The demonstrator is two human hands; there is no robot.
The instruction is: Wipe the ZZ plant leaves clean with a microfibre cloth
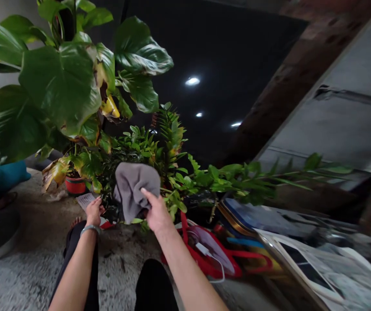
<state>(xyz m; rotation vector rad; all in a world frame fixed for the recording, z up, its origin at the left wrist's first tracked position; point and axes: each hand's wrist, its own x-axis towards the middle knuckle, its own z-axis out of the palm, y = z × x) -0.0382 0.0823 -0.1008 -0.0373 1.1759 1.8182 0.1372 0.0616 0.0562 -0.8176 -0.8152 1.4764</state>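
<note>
Here, right hand (157, 212) fingers grasping grey cloth (135, 185), left hand (93, 211) fingers unclear, red pot (75, 185) holding plant (75, 166).

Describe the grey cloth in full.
The grey cloth is a soft, plain fabric, like microfibre or fleece, without print or visible seams. It is bunched and draped, its top rounded into a dome and its lower end hanging in loose folds. The right hand grips it at its lower right edge, thumb across the front, and holds it up against the small-leaved green plant. The left hand does not touch it.
</note>
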